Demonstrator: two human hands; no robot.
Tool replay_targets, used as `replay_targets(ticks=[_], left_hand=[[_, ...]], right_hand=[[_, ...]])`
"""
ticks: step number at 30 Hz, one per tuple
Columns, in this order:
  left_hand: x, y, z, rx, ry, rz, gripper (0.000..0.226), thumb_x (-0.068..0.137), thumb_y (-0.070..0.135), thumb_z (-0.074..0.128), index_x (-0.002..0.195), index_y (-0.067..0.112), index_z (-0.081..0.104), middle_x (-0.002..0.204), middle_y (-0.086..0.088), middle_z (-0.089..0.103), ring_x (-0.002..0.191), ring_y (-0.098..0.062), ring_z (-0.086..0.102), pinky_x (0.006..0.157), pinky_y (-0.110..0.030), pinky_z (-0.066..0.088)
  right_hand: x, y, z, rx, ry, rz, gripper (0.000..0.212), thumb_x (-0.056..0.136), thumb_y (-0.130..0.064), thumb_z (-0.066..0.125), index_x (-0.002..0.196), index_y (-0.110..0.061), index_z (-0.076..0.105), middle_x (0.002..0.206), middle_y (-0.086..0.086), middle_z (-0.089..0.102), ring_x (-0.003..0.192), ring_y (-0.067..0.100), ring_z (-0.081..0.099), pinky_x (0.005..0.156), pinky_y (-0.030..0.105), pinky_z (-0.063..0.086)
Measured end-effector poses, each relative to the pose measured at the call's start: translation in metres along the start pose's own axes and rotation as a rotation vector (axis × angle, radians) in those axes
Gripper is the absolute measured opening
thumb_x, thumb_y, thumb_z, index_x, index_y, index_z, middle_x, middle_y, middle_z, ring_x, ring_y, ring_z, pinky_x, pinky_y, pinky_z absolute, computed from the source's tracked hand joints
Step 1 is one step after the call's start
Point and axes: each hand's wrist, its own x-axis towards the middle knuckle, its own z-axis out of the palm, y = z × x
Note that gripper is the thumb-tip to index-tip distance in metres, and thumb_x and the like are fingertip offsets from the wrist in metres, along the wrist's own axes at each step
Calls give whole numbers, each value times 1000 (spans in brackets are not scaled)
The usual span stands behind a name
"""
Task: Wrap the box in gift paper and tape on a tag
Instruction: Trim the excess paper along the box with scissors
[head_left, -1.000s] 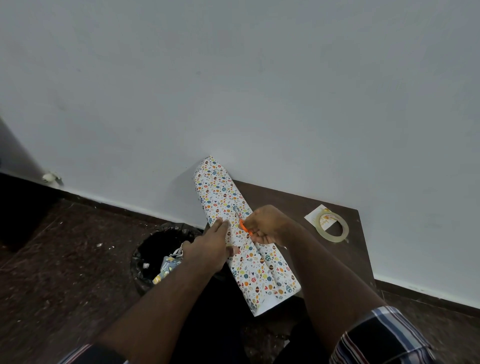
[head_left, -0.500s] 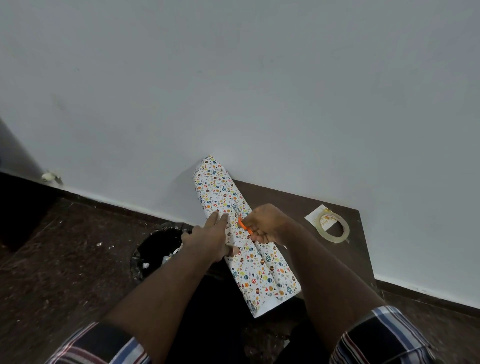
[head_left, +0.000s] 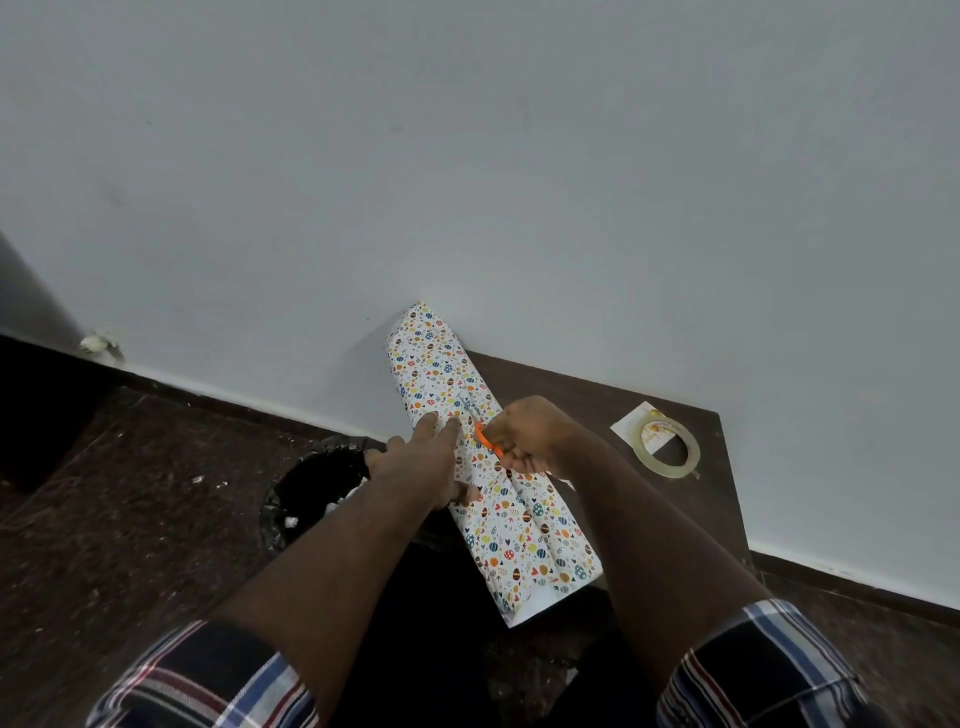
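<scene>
Near the middle of the frame, slightly low, your long box (head_left: 488, 467) lies wrapped in white gift paper printed with small coloured eggs and hearts. It runs on a slant from the wall at upper centre down toward the lower right, resting on the dark brown surface (head_left: 597, 410), with its near end hanging past the surface's edge.

Your left hand (head_left: 421, 467) lies flat on the left side of the box, fingers (head_left: 441, 426) straight and held together, pressing the paper down beside the seam that runs along the top. Your right hand (head_left: 524, 434) sits just right of it, touching the box, with its fingers curled around the orange handle of a pair of scissors (head_left: 485, 441). The pale blades point up the frame along the seam, close to your left fingertips (whether the blades are parted or closed is too small to tell).

Right of centre, well apart from the box, a roll of clear tape (head_left: 670, 449) lies flat on the surface, partly over a small white tag (head_left: 631, 427) with some orange print.

Left of the box and lower, on the dark speckled floor (head_left: 130, 493), stands a bin lined with a black bag (head_left: 317, 483), with pale scraps inside. Plaid sleeves (head_left: 208, 680) cover both of your upper arms at the bottom of the frame.
</scene>
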Motion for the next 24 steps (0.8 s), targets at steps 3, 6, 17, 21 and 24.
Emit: replay_targets(ticks=[3, 6, 17, 21, 24], left_hand=[[0, -1, 1, 5, 8, 3, 114, 77, 73, 71, 161, 39, 2, 170, 5, 0, 148, -41, 28, 111, -65, 29], [-1, 0, 0, 8, 11, 2, 114, 77, 74, 70, 161, 39, 2, 170, 5, 0, 148, -42, 28, 111, -64, 29], [0, -1, 2, 20, 35, 1, 115, 75, 75, 71, 160, 39, 2, 170, 5, 3, 146, -42, 31, 110, -63, 30], [1, -1, 1, 12, 30, -2, 115, 74, 76, 70, 160, 40, 2, 170, 6, 3, 147, -41, 30, 111, -63, 29], [1, -1, 2, 15, 36, -2, 116, 74, 77, 70, 160, 40, 2, 170, 6, 3, 146, -40, 31, 110, -62, 30]], right_hand=[[2, 0, 0, 5, 7, -12, 30, 91, -7, 69, 110, 15, 65, 70, 14, 57, 49, 14, 52, 50, 23, 48], [2, 0, 0, -2, 9, -18, 27, 91, -6, 68, 110, 13, 67, 74, 15, 58, 49, 14, 54, 53, 25, 49], [3, -4, 2, 39, -27, -18, 9, 93, -4, 67, 94, 5, 68, 66, 11, 52, 49, 14, 46, 49, 23, 44], [3, -5, 2, 43, -32, -14, 11, 92, -6, 68, 97, 5, 68, 67, 12, 53, 49, 15, 47, 50, 23, 44], [3, -8, 3, 48, -31, -20, 11, 92, -8, 69, 96, 2, 67, 64, 10, 53, 48, 14, 48, 47, 21, 44]])
